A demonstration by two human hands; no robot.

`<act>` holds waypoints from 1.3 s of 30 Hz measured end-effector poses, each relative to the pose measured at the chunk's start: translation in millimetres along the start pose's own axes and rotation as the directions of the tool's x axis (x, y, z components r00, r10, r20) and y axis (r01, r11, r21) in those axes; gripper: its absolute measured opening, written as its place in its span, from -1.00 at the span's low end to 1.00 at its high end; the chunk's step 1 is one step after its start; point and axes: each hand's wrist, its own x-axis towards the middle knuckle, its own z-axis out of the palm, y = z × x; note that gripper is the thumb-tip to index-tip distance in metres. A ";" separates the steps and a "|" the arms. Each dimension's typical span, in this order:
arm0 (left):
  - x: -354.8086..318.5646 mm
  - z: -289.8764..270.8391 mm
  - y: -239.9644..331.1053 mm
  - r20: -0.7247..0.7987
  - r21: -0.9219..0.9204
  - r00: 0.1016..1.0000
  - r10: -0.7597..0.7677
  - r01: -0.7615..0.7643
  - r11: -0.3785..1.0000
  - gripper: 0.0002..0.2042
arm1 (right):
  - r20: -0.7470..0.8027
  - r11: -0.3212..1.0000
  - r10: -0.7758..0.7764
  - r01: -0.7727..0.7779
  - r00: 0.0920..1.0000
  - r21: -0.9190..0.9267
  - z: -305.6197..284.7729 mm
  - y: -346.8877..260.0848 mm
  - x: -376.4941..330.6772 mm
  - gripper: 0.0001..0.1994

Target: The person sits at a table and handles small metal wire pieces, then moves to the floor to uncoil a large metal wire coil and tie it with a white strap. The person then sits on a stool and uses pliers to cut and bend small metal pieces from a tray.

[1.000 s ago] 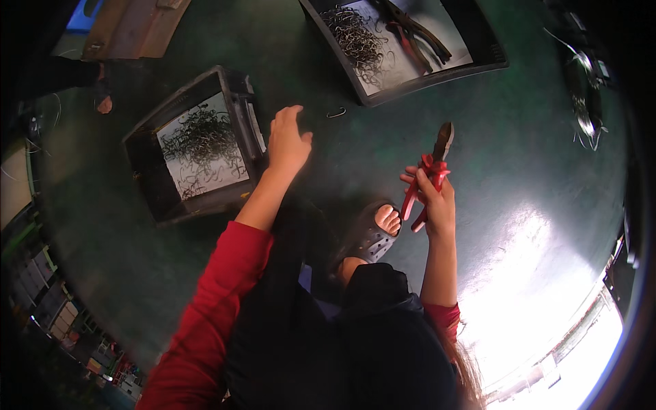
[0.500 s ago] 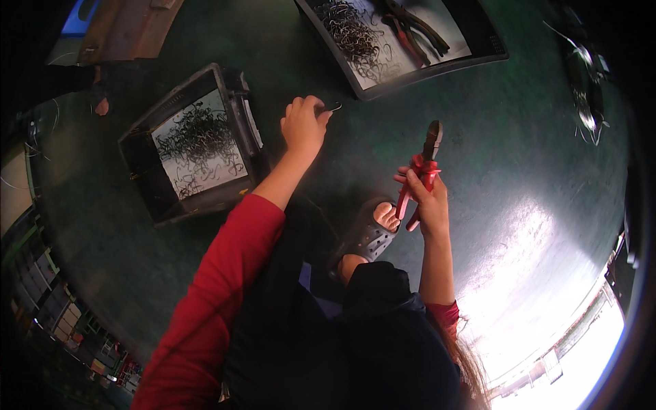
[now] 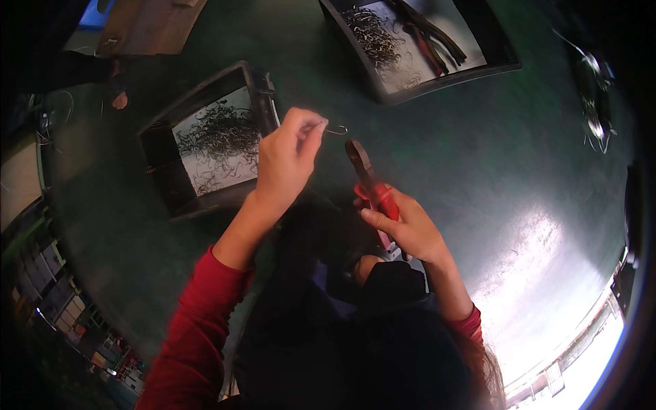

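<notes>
Between the thumb and fingertips of my left hand (image 3: pixel 285 158), a small bent wire hook (image 3: pixel 339 130) is pinched, its curved end pointing right. My right hand (image 3: pixel 415 224) is wrapped round the red handles of a pair of cutting pliers (image 3: pixel 376 195). Their dark jaws point up and left, a short gap below the hook. Whether the jaws are parted is hard to make out. Left of my left hand stands a black crate (image 3: pixel 158 179) with a heap of dark hooks (image 3: pixel 220 130) on its pale bottom.
At the top, another black crate (image 3: pixel 444 80) holds a pile of shiny hooks (image 3: pixel 372 37) and more pliers (image 3: pixel 429 48). A bundle of wire (image 3: pixel 596 102) lies at the far right on the green floor (image 3: pixel 478 150). Another person's hand (image 3: pixel 119 101) shows at upper left.
My right hand has swung the pliers left and turned them toward the hook. My left hand has come a little lower and nearer, still pinching the hook. The whole view has shifted slightly.
</notes>
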 end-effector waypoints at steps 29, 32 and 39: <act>-2.6 35.7 -36.5 0.324 -0.544 0.854 -0.408 0.521 0.658 -0.88 | -0.511 0.524 -0.093 -0.394 0.855 -0.755 7.0 104.3 30.3 -0.63; -4.2 21.1 -21.2 0.303 -0.563 0.871 -0.387 0.491 0.665 -0.90 | -0.478 0.740 0.010 -0.328 0.878 -0.587 1.9 99.3 27.1 -0.62; -2.3 -9.5 13.0 0.232 -0.314 0.931 -0.281 0.345 0.885 -0.91 | -0.249 0.976 0.021 -0.074 0.968 -0.204 -9.0 9.6 -18.5 -0.70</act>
